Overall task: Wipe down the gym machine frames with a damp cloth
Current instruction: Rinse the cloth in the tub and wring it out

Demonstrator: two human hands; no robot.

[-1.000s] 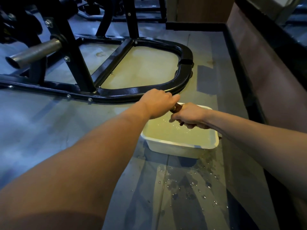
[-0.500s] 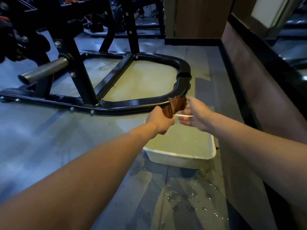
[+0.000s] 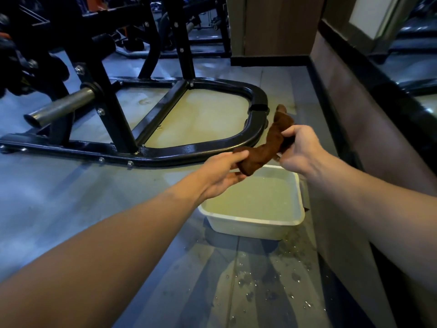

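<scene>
Brown damp cloth (image 3: 264, 147), twisted into a thick roll, hangs in the air between two hands, over the far edge of a white plastic tub (image 3: 255, 224) of cloudy water. The left hand (image 3: 220, 176) holds the near, low end of the cloth, with its fingers curled under it. The right hand (image 3: 300, 150) has its grip tight round the cloth higher up, and the far end of the cloth sticks up past that hand. The tub sits on the grey floor (image 3: 59, 209), to the right, near a brown wall (image 3: 378, 138). Water drops (image 3: 272, 287) dot the floor in front of the tub. Just past the hands lies the black metal gym machine frame (image 3: 189, 147), with a rounded corner close to the cloth. A shiny silver metal bar (image 3: 61, 107) sticks out from the frame on the left.
</scene>
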